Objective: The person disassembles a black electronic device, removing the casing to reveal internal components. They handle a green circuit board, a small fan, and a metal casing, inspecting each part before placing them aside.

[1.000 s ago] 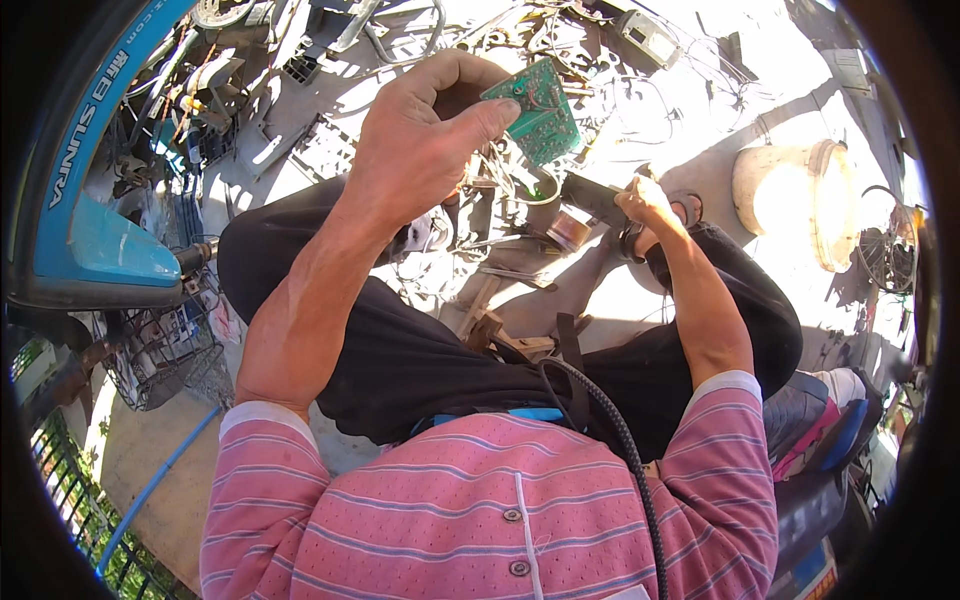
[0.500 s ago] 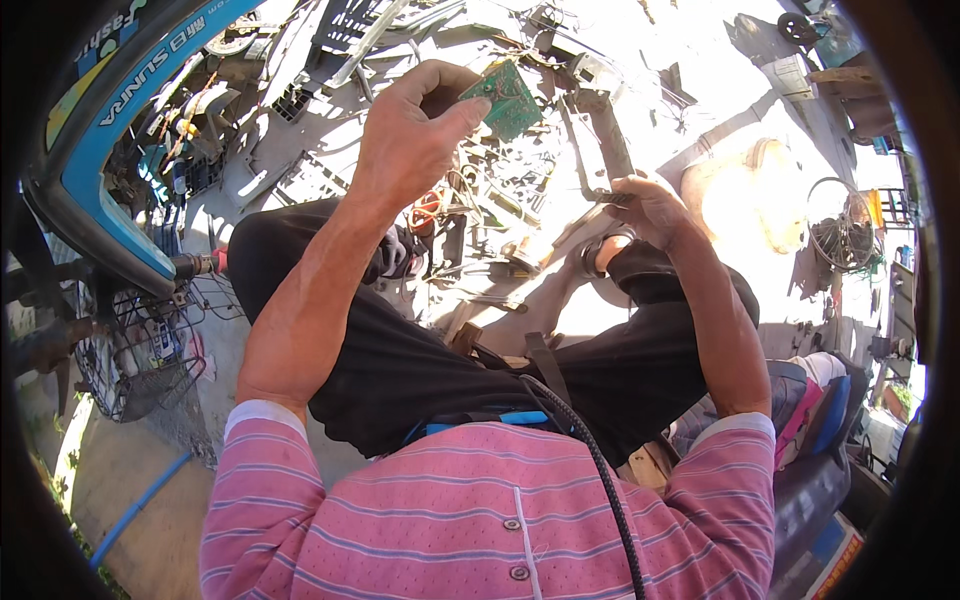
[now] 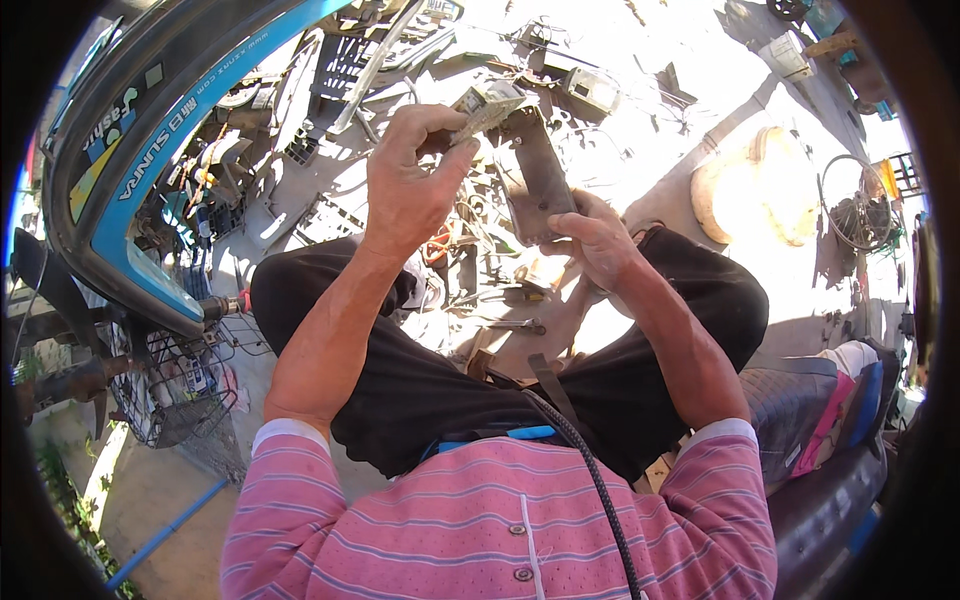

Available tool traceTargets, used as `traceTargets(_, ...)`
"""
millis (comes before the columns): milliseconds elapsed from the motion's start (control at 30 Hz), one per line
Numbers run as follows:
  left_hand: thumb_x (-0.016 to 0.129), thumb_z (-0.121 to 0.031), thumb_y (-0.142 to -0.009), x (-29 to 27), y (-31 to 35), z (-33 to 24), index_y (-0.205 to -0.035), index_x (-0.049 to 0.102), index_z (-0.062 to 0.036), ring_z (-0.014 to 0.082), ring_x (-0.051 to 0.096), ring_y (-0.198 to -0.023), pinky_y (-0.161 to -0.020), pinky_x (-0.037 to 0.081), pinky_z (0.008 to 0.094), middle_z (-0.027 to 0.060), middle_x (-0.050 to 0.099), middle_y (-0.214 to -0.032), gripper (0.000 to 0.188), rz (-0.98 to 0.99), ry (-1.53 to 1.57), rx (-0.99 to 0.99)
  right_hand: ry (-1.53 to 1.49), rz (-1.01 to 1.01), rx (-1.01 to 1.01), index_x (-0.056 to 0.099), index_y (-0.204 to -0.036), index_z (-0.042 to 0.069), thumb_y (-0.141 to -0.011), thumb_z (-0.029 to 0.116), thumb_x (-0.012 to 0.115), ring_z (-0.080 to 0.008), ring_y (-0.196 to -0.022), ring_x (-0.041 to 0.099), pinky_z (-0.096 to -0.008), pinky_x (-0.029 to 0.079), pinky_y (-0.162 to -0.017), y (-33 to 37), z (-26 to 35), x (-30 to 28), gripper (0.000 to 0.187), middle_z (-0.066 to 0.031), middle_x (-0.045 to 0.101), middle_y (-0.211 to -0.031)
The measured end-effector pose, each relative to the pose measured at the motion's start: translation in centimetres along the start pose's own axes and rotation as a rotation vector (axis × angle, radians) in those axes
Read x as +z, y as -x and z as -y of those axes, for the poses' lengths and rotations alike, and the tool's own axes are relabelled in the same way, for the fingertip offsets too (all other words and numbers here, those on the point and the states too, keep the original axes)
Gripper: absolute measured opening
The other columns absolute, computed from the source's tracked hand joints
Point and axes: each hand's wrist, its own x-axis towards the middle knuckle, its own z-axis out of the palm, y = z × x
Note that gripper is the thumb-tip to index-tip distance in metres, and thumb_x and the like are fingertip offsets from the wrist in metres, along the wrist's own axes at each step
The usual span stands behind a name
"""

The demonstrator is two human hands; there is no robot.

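Tilted since the earlier frame, the circuit board point(image 3: 487, 118) is now seen almost from its edge instead of its broad green face. It sits at the fingertips of the left hand point(image 3: 412, 185), pinched between thumb and bent fingers. Nearer to the board than before is the long dark piece point(image 3: 543, 165); the right hand point(image 3: 600, 240) grips its near end, thumb above, other fingers partly hidden.

The panel point(image 3: 543, 172) is dark brown, the striped shirt point(image 3: 440, 520) pink.
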Motion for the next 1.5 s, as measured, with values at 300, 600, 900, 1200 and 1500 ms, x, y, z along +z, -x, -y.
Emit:
traceTargets(300,0.074,0.006,-0.071,3.0,1.1,0.0,-0.104,0.067,-0.0096,0.0311,0.061,-0.100,-0.084,0.052,0.0409,0.0087,0.064,-0.104,0.037,0.373,-0.363,0.279,-0.068,0.065,-0.106,0.040,-0.138,-0.010,-0.091,0.007,0.057,-0.0218,-0.104,0.065,-0.0355,0.058,-0.084,-0.3,1.1,-0.1,0.052,-0.0163,0.061,-0.118)
traceTargets(600,0.079,-0.002,-0.073,3.3,1.8,-0.8,-0.105,0.067,-0.0099,0.0312,0.060,-0.103,-0.089,0.050,0.0412,0.0095,0.063,-0.107,0.035,0.463,-0.349,0.249,0.040,0.021,-0.167,0.038,-0.139,-0.009,-0.090,0.010,0.061,-0.0209,-0.106,0.064,-0.0353,0.056,-0.089,0.4,0.9,-0.7,0.058,-0.0157,0.061,-0.119)
traceTargets(900,0.081,-0.006,-0.074,3.4,1.6,-1.0,-0.113,0.065,-0.0081,0.0320,0.062,-0.101,-0.086,0.052,0.0412,0.0120,0.064,-0.111,0.043,0.245,-0.295,0.181,0.002,0.044,-0.225,0.038,-0.140,-0.009,-0.088,0.012,0.062,-0.0197,-0.105,0.064,-0.0343,0.055,-0.088,0.5,0.5,0.0,0.060,-0.0155,0.061,-0.119)
traceTargets(1200,0.078,-0.005,-0.077,3.5,0.9,-0.9,-0.114,0.067,-0.0042,0.0313,0.066,-0.094,-0.080,0.055,0.0375,0.0135,0.066,-0.103,0.038,0.279,-0.353,0.027,0.076,0.068,-0.197,0.036,-0.142,-0.009,-0.088,0.010,0.064,-0.0189,-0.108,0.062,-0.0343,0.053,-0.094,0.3,0.1,0.4,0.064,-0.0150,0.060,-0.120)
traceTargets(1500,0.078,-0.003,-0.077,3.7,1.2,-1.0,-0.109,0.067,-0.0030,0.0293,0.067,-0.089,-0.075,0.056,0.0369,0.0130,0.067,-0.101,0.034,0.264,-0.304,0.037,0.053,0.068,-0.237,0.034,-0.144,-0.008,-0.089,0.012,0.065,-0.0188,-0.111,0.061,-0.0350,0.051,-0.098,0.4,-0.2,0.8,0.066,-0.0139,0.058,-0.124)
